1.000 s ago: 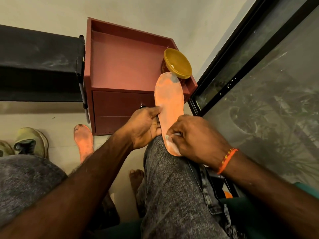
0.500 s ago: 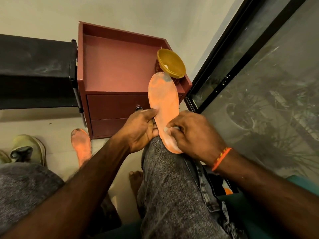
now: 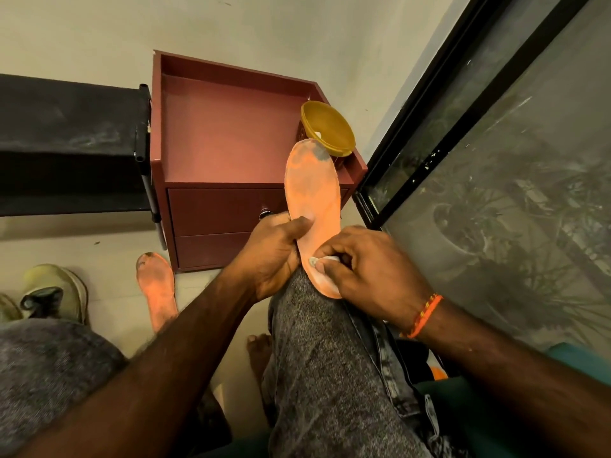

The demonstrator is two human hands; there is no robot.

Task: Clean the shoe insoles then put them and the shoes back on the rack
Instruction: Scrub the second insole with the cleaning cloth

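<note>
The right hand (image 3: 367, 269), pinching a wipe (image 3: 325, 259), is sliding further down the insole (image 3: 314, 209) at frame centre; the left hand (image 3: 274, 256) keeps gripping its edge. Scrubbing is continuing.

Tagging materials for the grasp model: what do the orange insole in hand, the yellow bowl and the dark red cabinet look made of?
Orange insole held over the knee: looks like foam with a matte fabric face; thin, grey grime at the toe. Yellow round bowl: probably plastic; smooth, slightly glossy, thin rim. Dark red two-drawer cabinet: seems laminated board; flat, even colour, square edges, satin finish.
</note>
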